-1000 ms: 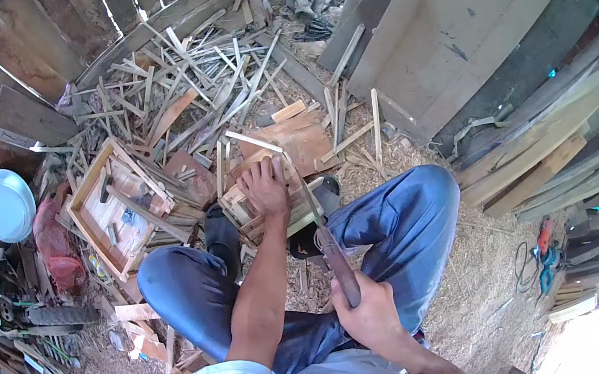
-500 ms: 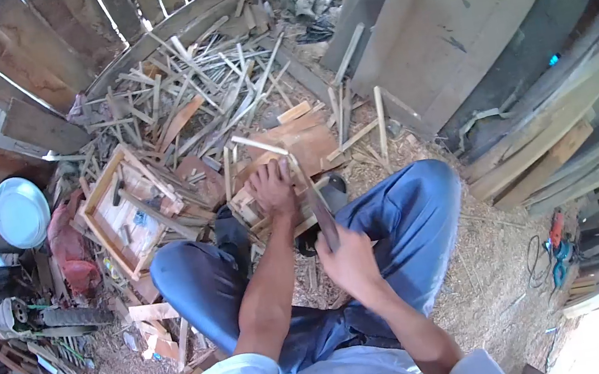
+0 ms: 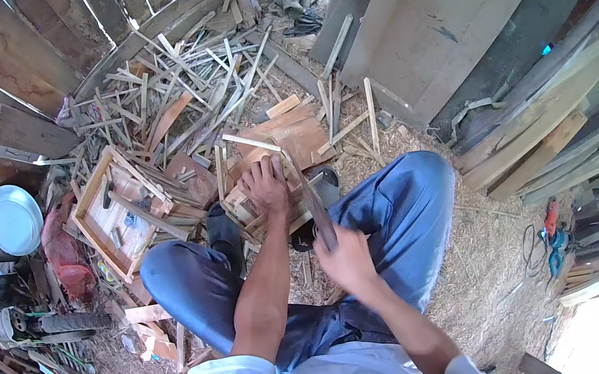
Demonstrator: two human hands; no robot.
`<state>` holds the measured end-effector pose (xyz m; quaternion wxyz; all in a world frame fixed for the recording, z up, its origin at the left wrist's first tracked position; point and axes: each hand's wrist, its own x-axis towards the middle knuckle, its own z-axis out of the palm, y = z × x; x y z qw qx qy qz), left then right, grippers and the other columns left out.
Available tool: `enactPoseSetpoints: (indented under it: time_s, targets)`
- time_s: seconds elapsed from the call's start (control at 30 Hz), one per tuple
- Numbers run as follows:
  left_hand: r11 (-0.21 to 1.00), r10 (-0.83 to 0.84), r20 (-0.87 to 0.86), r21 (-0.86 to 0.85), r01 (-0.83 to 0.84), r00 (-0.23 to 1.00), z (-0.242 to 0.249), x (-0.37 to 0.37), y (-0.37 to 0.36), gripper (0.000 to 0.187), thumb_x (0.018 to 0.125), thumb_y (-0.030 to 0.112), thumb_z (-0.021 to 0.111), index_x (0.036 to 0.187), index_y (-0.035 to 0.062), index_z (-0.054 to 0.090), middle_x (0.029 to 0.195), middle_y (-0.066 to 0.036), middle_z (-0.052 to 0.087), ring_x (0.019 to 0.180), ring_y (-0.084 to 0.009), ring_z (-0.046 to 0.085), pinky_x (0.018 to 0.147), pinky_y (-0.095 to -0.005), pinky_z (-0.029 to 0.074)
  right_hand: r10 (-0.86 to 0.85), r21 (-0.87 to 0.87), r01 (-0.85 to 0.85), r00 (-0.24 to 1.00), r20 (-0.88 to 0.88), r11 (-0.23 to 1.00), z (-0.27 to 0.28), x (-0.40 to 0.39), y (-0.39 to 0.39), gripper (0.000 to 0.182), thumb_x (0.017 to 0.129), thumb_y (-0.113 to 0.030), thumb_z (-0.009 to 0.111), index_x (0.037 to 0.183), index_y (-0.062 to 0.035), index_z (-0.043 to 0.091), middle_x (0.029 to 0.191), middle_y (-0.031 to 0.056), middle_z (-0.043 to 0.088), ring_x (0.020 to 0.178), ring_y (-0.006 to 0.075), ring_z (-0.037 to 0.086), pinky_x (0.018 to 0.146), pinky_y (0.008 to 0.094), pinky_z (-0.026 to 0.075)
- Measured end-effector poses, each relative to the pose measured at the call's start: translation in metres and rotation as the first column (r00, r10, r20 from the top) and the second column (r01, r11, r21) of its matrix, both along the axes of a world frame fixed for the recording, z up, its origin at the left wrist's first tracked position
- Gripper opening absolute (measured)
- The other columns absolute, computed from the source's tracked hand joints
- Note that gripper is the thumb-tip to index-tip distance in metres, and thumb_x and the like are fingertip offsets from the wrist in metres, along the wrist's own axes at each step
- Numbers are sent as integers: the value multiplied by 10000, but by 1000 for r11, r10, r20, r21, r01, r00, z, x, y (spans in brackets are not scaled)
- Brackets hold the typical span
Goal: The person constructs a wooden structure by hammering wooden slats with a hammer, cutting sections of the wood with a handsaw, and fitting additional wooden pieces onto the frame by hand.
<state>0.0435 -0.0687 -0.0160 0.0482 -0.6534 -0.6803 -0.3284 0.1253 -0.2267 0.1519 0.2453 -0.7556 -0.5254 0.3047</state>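
My left hand (image 3: 266, 186) is closed, fingers bent down over small wooden pieces between my feet; what lies under the fingers is mostly hidden. Just past its fingertips a pale wooden strip (image 3: 250, 143) reaches up to the left. My right hand (image 3: 347, 259), blurred by motion, is wrapped round the near end of a long, dark, tapered tool that looks like a handsaw (image 3: 313, 204). The tool's far end meets the strip's right end, beside my left fingers. Low wooden slats (image 3: 247, 209) sit beneath my left hand.
A shallow wooden box (image 3: 100, 244) with a hammer (image 3: 108, 193) in it stands left. Scrap sticks (image 3: 210, 84) pile up ahead, behind a brown board (image 3: 300, 136). Planks (image 3: 538, 128) lean on the right, near a corded power tool (image 3: 555, 241). A pale blue basin (image 3: 14, 219) is far left.
The view has shifted slightly, so most things sit a little further left. My right hand and the handsaw have moved slightly; my left hand keeps its place on the wood.
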Motion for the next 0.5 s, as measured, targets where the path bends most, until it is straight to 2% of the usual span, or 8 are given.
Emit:
enactPoseSetpoints:
  time_s: [0.03, 0.1, 0.17, 0.23, 0.3, 0.37, 0.47, 0.5]
  targets:
    - [1000, -4, -3, 6, 4, 1000, -1, 0, 0, 261, 945, 380, 573, 952, 136, 666, 887, -54, 595, 902, -259, 521, 920, -453, 338, -114, -135, 98, 986, -123, 986, -1, 1, 20, 254, 869, -238, 600, 838, 12, 633, 760, 268, 649, 717, 453, 652, 668, 522, 545]
    - [1000, 2, 15, -23, -2, 1000, -4, 0, 2, 253, 946, 378, 572, 953, 144, 667, 897, -52, 598, 908, -259, 522, 925, -460, 331, -25, 32, 24, 999, 24, 999, -1, -5, -4, 161, 864, -148, 608, 879, 12, 619, 711, 238, 615, 684, 413, 650, 601, 465, 514]
    - [1000, -17, 47, -7, 17, 999, 4, 1, 2, 253, 945, 380, 575, 951, 145, 667, 903, -52, 600, 912, -259, 522, 927, -463, 329, 0, 185, 23, 992, -123, 983, 52, -4, -42, 176, 864, -164, 606, 879, 11, 624, 719, 234, 621, 695, 409, 653, 605, 456, 517]
    - [1000, -27, 63, 2, 27, 998, 3, -2, 1, 253, 943, 382, 577, 948, 146, 667, 909, -52, 602, 915, -260, 523, 930, -466, 328, -84, 38, 95, 970, -228, 995, 52, 0, -46, 199, 858, -174, 607, 951, -2, 642, 732, 236, 627, 712, 419, 649, 619, 451, 526]
    - [999, -20, 61, -39, 22, 998, 0, 1, 0, 255, 949, 376, 569, 967, 140, 662, 929, -53, 600, 925, -265, 521, 939, -470, 325, -23, -87, 18, 998, -60, 996, 8, 8, -9, 244, 857, -175, 612, 1040, -17, 646, 736, 242, 630, 718, 433, 642, 630, 453, 533]
    - [999, -23, 36, -36, 24, 999, 3, -1, -3, 252, 946, 372, 577, 982, 139, 666, 941, -56, 602, 943, -264, 525, 942, -460, 332, -17, -48, 14, 998, -62, 999, -19, 2, 7, 292, 861, -176, 612, 1113, -29, 630, 753, 241, 635, 723, 444, 638, 642, 463, 536]
    - [997, -36, 42, -72, 39, 998, 14, -3, 3, 256, 950, 369, 572, 1004, 139, 669, 966, -60, 602, 966, -267, 527, 945, -453, 336, -21, 44, 24, 997, -78, 999, 36, -6, -38, 356, 847, -147, 619, 1187, -43, 616, 774, 238, 642, 716, 423, 646, 629, 471, 534]
    - [993, -41, 60, -104, 47, 997, 14, -5, 5, 263, 957, 371, 560, 1012, 138, 668, 979, -61, 601, 971, -271, 525, 946, -456, 334, 39, 187, -21, 995, -93, 982, 48, -1, -54, 377, 844, -140, 616, 1209, -50, 613, 763, 238, 639, 684, 418, 644, 614, 466, 536]
